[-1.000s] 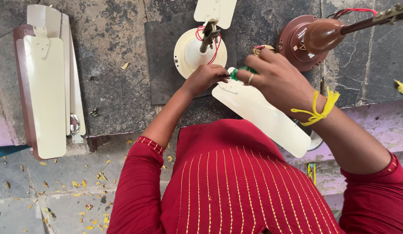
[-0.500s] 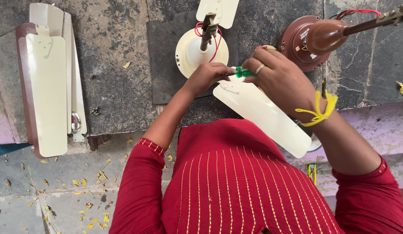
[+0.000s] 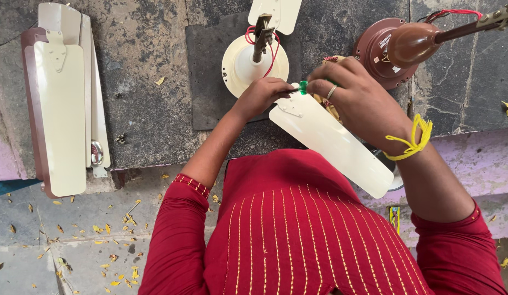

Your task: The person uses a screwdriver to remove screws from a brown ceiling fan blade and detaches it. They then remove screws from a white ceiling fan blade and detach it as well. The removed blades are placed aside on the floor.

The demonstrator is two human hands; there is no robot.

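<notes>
Since earlier, your right hand [image 3: 357,101] has shifted slightly, fingers pinching the green-handled screwdriver [image 3: 302,87]; left hand [image 3: 262,95] steadies the cream fan blade [image 3: 330,139].

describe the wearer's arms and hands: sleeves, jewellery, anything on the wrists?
Both arms wear dark red sleeves ending near the elbow; the left cuff has a patterned gold-stitched trim. The left hand is bare, with nothing visible on the wrist. The right hand has a silver ring on one finger and a knotted yellow thread round the wrist.

Left hand [image 3: 263,94], right hand [image 3: 356,102] pinching green-handled screwdriver [image 3: 302,87], cream fan blade [image 3: 330,137]
</notes>
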